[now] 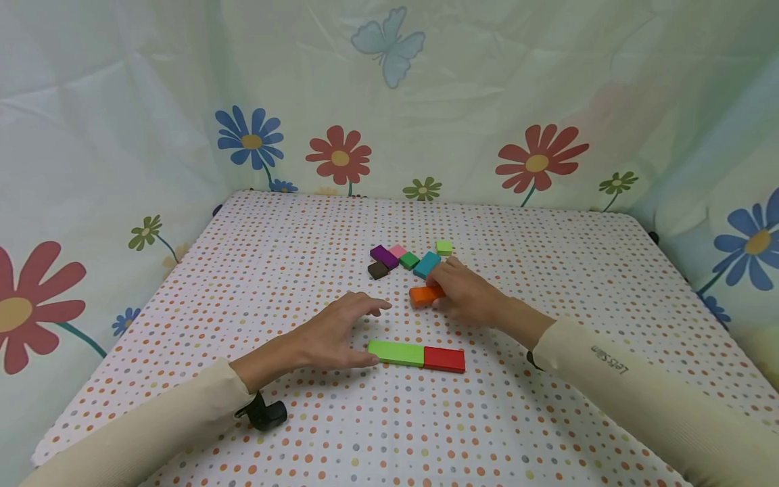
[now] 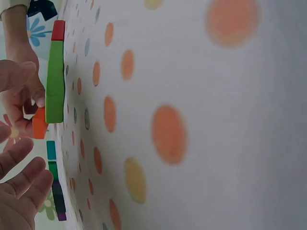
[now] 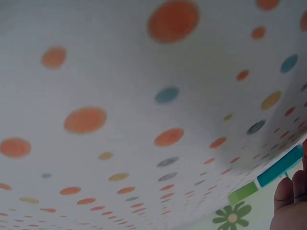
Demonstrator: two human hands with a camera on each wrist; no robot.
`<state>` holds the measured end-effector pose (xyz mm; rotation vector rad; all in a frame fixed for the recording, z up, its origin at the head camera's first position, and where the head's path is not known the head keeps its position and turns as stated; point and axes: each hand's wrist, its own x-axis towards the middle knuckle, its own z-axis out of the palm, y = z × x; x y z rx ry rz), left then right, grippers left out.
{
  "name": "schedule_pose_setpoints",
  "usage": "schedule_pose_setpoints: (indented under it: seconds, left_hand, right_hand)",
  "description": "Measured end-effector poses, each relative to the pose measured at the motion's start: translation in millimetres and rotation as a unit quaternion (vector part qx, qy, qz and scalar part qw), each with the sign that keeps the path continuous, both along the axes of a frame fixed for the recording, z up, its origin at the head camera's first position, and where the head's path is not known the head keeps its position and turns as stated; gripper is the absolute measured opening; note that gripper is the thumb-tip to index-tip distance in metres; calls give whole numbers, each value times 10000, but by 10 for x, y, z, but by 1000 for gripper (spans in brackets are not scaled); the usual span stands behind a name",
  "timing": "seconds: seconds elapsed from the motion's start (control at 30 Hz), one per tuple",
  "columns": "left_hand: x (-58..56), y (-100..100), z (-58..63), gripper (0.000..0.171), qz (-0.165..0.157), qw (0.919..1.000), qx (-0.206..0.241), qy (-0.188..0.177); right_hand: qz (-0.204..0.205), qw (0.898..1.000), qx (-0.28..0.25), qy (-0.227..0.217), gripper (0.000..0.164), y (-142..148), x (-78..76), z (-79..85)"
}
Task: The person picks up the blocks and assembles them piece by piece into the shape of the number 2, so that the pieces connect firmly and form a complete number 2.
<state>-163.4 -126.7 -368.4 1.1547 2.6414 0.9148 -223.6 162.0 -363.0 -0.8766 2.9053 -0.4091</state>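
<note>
Right hand (image 1: 467,292) pinches orange block (image 1: 423,296); can't tell if it's off the bench (image 1: 274,270). Orange block is at 1 o'clock from lime bar (image 1: 395,353); red block (image 1: 445,360) butts lime bar at 3. Teal block (image 1: 427,264) near, orange's 12. Left hand (image 1: 341,330) holds nothing, fingers loose, thumb by lime bar's 9 o'clock end.

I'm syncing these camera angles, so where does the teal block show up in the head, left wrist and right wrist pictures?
Head: the teal block sits slightly right of and below the picture's centre.
Left wrist: it is toward the left edge, a little below mid-height, just under the orange block.
Right wrist: it is near the right edge, in the lower half.
Shared landmark: the right hand, close to it in every view.
</note>
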Motion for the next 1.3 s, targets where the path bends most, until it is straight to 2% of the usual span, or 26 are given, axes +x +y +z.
schedule_pose_setpoints:
  seconds: [0.33, 0.8, 1.03, 1.3]
  left_hand:
    - [3, -14, -26, 77, 12, 10000, -21, 46]
    - [7, -16, -13, 78, -22, 10000, -20, 69]
    - [2, -29, 18, 79, -24, 10000, -2, 61]
    - [-10, -41, 17, 76, 7, 10000, 66, 69]
  right_hand:
    - [160, 9983, -493, -264, 30, -108, 133, 15]
    - [231, 9909, -1228, -511, 27, -164, 216, 57]
    - [484, 9904, -1169, -561, 30, -207, 250, 48]
    - [385, 9921, -867, -822, 28, -283, 270, 63]
